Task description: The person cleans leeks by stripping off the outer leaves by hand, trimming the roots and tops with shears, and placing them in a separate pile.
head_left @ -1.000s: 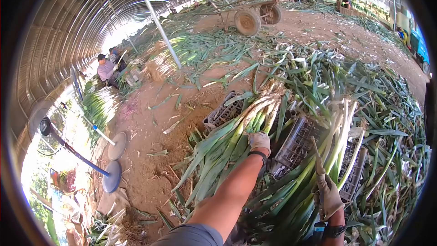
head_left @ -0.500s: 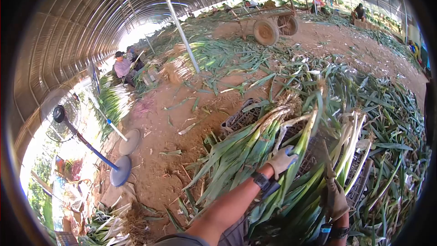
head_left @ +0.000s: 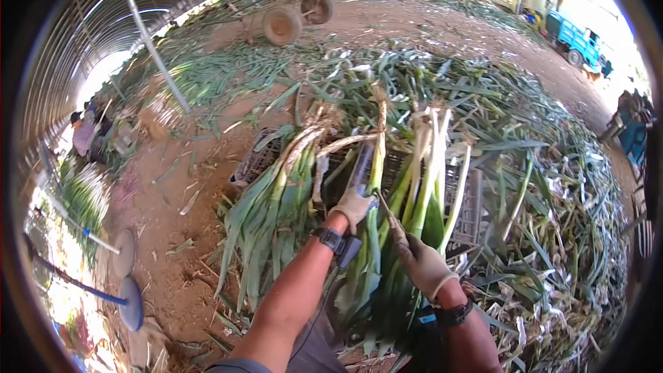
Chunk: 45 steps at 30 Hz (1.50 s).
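Note:
My gloved left hand (head_left: 352, 205) grips a single leek (head_left: 375, 159) by its pale stalk, roots pointing away from me. My gloved right hand (head_left: 423, 264) holds a thin knife (head_left: 388, 215) whose blade reaches up against that stalk. A bundle of leeks (head_left: 280, 197) lies to the left of my left hand, and another group of white-stalked leeks (head_left: 428, 166) lies to the right. All rest across dark plastic crates (head_left: 469, 207).
Cut green leaves (head_left: 545, 186) cover the ground to the right. Bare dirt (head_left: 186, 235) lies to the left, with fan stands (head_left: 128, 300). A seated person (head_left: 83, 135) works far left. A two-wheeled cart (head_left: 283, 21) and a blue truck (head_left: 577, 41) stand behind.
My left hand has lifted one leek clear of the bundle. My right hand has come in from the right with the knife to the stalk. My view has swung to the right.

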{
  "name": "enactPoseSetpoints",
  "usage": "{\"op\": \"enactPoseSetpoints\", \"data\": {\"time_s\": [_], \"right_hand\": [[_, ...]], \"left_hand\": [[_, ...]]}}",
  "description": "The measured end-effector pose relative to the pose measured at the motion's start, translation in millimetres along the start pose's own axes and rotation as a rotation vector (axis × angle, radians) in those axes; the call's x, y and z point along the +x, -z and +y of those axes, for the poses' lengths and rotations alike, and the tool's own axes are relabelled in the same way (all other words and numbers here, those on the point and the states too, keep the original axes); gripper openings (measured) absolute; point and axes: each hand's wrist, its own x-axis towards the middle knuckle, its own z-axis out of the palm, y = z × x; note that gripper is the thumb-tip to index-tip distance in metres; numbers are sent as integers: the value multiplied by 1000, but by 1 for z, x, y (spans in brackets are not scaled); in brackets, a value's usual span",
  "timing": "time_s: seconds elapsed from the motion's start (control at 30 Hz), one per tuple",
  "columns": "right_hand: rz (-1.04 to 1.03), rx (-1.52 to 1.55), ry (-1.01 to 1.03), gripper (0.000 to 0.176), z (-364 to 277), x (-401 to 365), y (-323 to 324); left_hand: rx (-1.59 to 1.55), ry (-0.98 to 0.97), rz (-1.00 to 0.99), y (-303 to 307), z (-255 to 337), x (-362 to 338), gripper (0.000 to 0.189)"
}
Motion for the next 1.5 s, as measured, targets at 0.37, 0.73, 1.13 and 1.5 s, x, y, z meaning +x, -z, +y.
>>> {"op": "enactPoseSetpoints", "data": {"time_s": [0.37,0.73,1.13,1.5], "right_hand": [[116,-155,-111,58,15,42,4],[70,-138,-154,58,13,63,0],[46,-204,-194,63,17,85,-11],[14,-62,-130,73,20,107,-30]], "left_hand": [[-38,-28,-156,-19,13,-27,41],[-173,71,-295,-6,-6,-66,41],[-137,109,-289,0,-10,-131,38],[-246,148,-323,24,-38,-147,41]]}}
